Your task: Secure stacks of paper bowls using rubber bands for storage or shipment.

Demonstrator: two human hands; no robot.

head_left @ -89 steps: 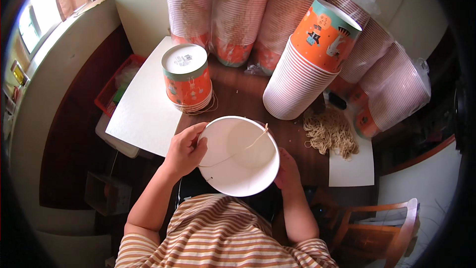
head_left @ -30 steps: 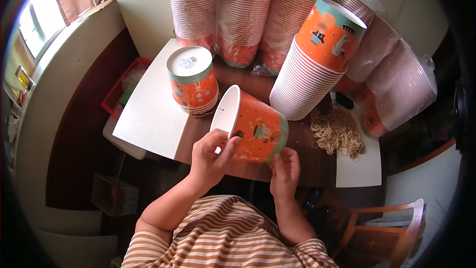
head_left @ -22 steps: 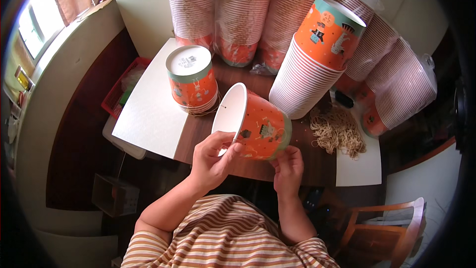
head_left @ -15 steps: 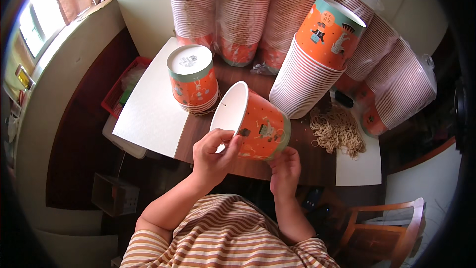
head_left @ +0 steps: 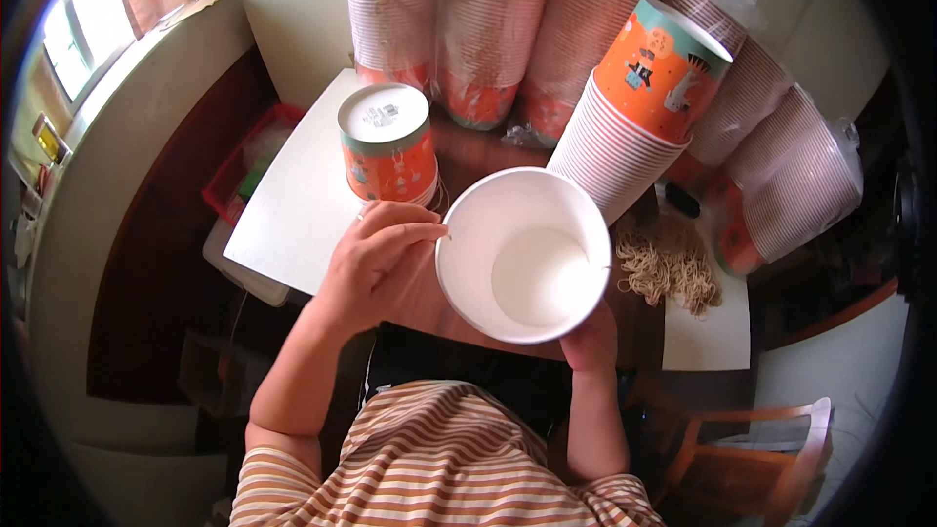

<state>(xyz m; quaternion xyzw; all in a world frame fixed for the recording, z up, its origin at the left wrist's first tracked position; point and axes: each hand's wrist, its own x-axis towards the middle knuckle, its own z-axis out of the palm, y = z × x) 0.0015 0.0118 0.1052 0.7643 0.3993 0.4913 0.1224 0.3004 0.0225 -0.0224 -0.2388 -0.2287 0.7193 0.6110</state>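
Note:
A large paper bucket [head_left: 470,278] is tipped so its white inside faces me. My right hand [head_left: 593,337] holds it from below and behind on the right, its fingers mostly hidden by the bucket. Beside the left rim, my left hand [head_left: 376,259] has thumb and fingers pinched together by a small pale bit of string. Whether the fingers grip that string or the rim is too small to tell. Another tiny string end pokes through the wall near the right rim. Behind my left hand, a short stack of orange and green buckets [head_left: 388,168] stands upside down.
A tall leaning stack of upside-down buckets [head_left: 625,141] rises behind the held one. Plastic-wrapped bucket stacks [head_left: 493,29] line the back of the table. Right of the held bucket lies a tangle of beige strings [head_left: 659,268], near a black object [head_left: 680,200]. A wooden chair [head_left: 752,449] stands lower right.
The bucket has turned from showing its orange side to showing its open mouth. My left hand has moved left and up, off the front rim; my right hand has moved right with the bucket.

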